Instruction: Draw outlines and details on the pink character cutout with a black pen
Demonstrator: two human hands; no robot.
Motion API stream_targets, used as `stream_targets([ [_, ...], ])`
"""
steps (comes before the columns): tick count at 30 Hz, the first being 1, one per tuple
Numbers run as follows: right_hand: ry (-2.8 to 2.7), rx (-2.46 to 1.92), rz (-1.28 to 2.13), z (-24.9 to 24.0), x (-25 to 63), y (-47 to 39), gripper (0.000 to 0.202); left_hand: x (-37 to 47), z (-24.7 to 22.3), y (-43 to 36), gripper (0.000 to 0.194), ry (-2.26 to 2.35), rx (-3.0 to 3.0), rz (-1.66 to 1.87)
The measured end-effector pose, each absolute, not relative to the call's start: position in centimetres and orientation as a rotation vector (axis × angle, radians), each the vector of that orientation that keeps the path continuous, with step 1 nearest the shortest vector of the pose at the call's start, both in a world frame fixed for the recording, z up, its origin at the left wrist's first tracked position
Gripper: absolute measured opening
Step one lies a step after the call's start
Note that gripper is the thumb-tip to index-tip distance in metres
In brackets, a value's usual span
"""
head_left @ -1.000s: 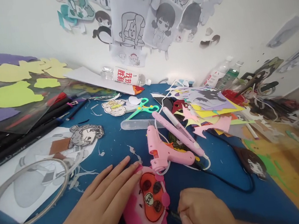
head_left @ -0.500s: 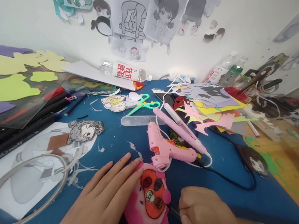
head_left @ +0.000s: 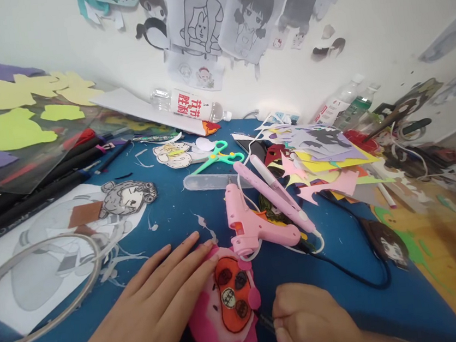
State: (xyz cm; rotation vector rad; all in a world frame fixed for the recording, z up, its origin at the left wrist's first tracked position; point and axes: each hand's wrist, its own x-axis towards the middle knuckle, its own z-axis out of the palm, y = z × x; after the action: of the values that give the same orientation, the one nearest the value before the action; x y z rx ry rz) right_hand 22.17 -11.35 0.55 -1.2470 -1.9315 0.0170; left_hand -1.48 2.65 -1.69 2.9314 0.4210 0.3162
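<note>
My left hand (head_left: 156, 305) lies flat, fingers stretched out, over the left side of a pink felt character (head_left: 210, 324). On that character sits an orange oval patch (head_left: 233, 291) with several round dark and cream pieces. Small pink round bits edge its right side. In my closed right hand (head_left: 311, 320) is a slim black pen (head_left: 265, 320), its tip at the felt's right edge by the orange patch. Most of the pen is hidden by my fingers. Just above the felt rests a pink hot glue gun (head_left: 251, 226).
Behind the glue gun lie a lilac hair straightener (head_left: 274, 196) and green scissors (head_left: 218, 158). Paper scraps (head_left: 319, 144) pile up at the right. A roll of tape (head_left: 95, 274) and a printed sheet (head_left: 37, 269) are at the left. A bottle (head_left: 191, 106) lies by the wall.
The pen's tip has shifted slightly up and left to the felt's edge. My left hand and the felt stay almost in place; the view has tilted slightly.
</note>
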Motion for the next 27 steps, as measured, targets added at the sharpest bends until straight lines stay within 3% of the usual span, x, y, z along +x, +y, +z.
stream_targets([
  [27,-1.911,-1.233,0.012,0.52,21.71,-11.65,0.029,-1.25,-1.72,2.66,0.092,0.341,3.112,0.483],
])
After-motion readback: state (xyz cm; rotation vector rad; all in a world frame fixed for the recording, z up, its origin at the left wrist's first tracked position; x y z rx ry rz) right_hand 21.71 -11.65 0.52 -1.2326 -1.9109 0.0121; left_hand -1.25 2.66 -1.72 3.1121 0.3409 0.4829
